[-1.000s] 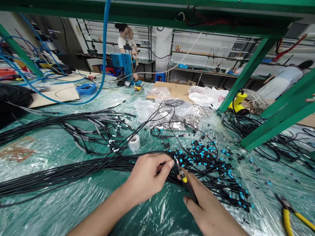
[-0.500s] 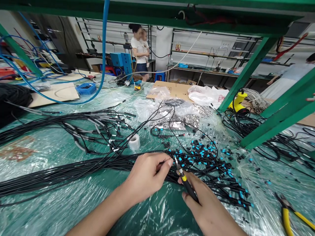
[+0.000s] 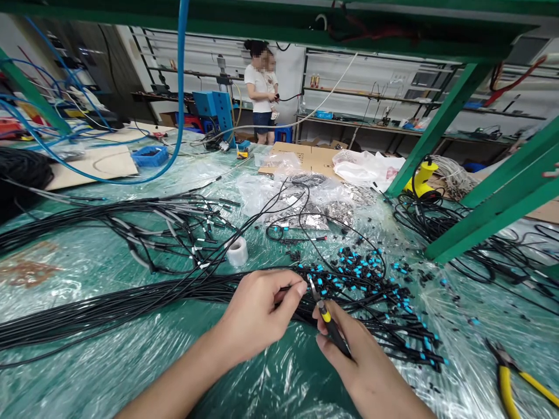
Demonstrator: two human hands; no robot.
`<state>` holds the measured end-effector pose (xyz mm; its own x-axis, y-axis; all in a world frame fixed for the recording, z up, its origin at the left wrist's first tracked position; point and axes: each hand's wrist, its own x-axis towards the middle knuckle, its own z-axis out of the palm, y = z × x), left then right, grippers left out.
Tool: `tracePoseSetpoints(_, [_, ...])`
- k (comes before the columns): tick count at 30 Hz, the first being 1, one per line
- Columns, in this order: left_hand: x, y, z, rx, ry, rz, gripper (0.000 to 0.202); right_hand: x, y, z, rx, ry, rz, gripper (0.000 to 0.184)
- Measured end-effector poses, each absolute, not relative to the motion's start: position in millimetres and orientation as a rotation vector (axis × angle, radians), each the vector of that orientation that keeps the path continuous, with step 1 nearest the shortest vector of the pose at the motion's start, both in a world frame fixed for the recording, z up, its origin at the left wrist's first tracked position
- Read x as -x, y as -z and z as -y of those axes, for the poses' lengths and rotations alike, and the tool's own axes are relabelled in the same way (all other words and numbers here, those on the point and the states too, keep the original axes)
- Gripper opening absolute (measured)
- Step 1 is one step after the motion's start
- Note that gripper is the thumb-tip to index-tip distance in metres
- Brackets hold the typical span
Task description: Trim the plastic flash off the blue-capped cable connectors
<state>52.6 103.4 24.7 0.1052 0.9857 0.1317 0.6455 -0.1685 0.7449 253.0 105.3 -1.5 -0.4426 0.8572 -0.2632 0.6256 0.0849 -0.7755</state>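
Observation:
My left hand (image 3: 264, 308) is closed, thumb against forefinger, around the end of a thin black cable, which the fingers mostly hide. In my right hand (image 3: 364, 349) are small pliers (image 3: 327, 321) with black and yellow handles, seen nearly edge-on. Their metal tip points up and left, just right of my left fingertips. Whether the jaws touch anything is too small to tell. Behind and beneath both hands runs a long bundle of black cables (image 3: 131, 302). Its right-hand ends carry blue pieces (image 3: 428, 344). Beyond the pliers lies a heap of small black and blue parts (image 3: 358, 265).
Yellow-handled cutters (image 3: 506, 378) lie at right. A clear tape roll (image 3: 236, 251) stands near a second cable bundle (image 3: 87, 218). Bags of metal parts (image 3: 301, 209) lie farther back. Green frame posts (image 3: 441, 122) rise at right; a blue hose (image 3: 181, 87) hangs left. People (image 3: 259, 87) stand behind.
My right thumb and the pliers have shifted very slightly; my left hand keeps its grip. In the background, the people have moved right, and another person at the right edge has left view.

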Motion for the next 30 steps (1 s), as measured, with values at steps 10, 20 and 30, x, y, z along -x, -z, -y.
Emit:
tracePoseSetpoints(10, [-51.5, -25.4, -104.1, -1.862, -0.871, -1.609, 0.037, -248.1, 1.8, -105.8, 1.401, -1.327, 2.058, 0.019])
tracePoseSetpoints(20, [-51.6, -18.0, -110.6, -1.828, -0.827, -1.683, 0.036, -244.5, 9.0, -112.7, 1.379, -1.297, 2.065, 0.025])
tracePoseSetpoints(30, [-50.2, -6.8, -118.7, -1.764, -0.791, -1.69, 0.036, -239.5, 27.5, -118.5, 1.401, -1.311, 1.993, 0.031])
